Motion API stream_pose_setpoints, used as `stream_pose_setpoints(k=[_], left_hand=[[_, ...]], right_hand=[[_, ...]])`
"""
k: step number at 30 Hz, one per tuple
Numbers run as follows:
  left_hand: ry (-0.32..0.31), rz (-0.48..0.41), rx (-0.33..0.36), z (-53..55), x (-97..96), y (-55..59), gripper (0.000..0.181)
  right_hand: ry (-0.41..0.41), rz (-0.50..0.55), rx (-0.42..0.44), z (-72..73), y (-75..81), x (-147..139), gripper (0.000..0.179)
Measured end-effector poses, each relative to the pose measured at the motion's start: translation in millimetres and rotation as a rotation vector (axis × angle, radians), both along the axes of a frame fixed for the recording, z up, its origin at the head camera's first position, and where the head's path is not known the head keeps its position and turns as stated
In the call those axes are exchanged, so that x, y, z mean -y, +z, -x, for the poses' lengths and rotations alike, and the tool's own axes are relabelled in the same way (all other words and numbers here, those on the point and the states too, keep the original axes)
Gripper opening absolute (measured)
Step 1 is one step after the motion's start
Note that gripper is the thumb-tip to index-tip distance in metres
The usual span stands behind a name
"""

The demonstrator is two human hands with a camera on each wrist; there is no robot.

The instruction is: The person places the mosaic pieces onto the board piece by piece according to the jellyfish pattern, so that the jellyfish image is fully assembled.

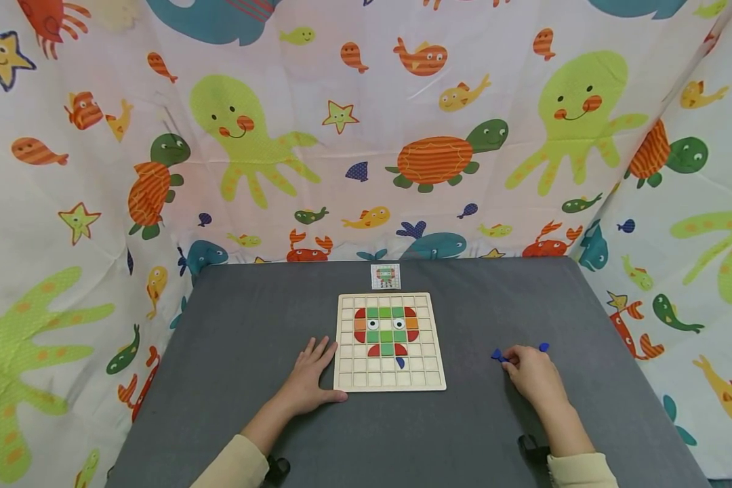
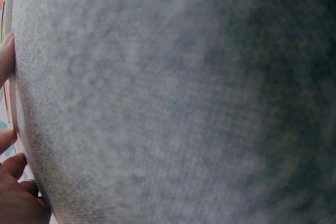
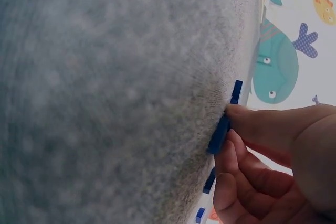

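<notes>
My left hand (image 1: pixel 308 381) lies with fingers spread at the left edge of a wooden grid board (image 1: pixel 427 379), its thumb by the lower left corner. Red, green and orange pieces with two eye pieces (image 1: pixel 399 324) form a figure on the board, and a blue piece (image 1: pixel 400 362) sits below them. Off to the right of the board, my right hand (image 1: pixel 533 374) pinches a small blue piece (image 3: pixel 219 136) between thumb and fingers, low over the table. Another blue piece (image 3: pixel 238 92) is just beyond the thumb, and further blue pieces (image 3: pixel 209 181) lie by the fingers.
A small picture card (image 1: pixel 385 276) with a similar coloured figure lies behind the board. The grey table (image 1: pixel 250 305) ends at a curtain (image 1: pixel 354 74) printed with sea animals. Black wrist straps (image 1: pixel 532 449) show below both sleeves.
</notes>
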State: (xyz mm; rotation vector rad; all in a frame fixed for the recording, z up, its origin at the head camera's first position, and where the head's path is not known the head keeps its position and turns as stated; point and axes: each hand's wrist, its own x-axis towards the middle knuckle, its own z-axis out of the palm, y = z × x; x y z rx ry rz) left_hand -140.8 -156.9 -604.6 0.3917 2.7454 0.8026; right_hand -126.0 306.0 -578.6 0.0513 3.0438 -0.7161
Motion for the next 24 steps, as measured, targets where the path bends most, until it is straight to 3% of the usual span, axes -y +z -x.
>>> stream_pose_setpoints(k=[10, 24], left_hand=[[-0.008, 0.002, -0.004, -0.7, 0.0, 0.7, 0.111], [-0.002, 0.013, 0.000, 0.5, 0.1, -0.6, 0.111]], right_hand=[[0.028, 0.011, -0.131, -4.9, 7.4, 12, 0.012], [0.120, 0.074, -0.229, -1.5, 28.1, 65, 0.007]])
